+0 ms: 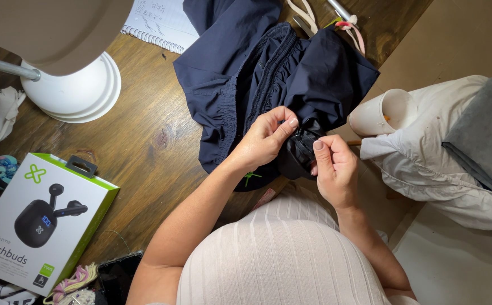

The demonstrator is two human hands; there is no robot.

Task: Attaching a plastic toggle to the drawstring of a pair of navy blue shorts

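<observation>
A dark navy garment with a gathered elastic waistband [257, 62] lies bunched on the wooden table [144, 135]. My left hand [266, 138] pinches a fold of the dark fabric at its near edge. My right hand [332, 169] grips the same bunch of fabric [299, 149] from the right, thumb up. Both hands are close together, just over the table's front edge, above my white ribbed top.
A white lamp base [82, 90] stands at the back left beside a spiral notebook [158, 22]. A white-and-green earbuds box [40, 220] lies at the front left. Scissors and ribbons [319, 20] lie behind the garment. White cloth and a grey pad [477, 141] are at the right.
</observation>
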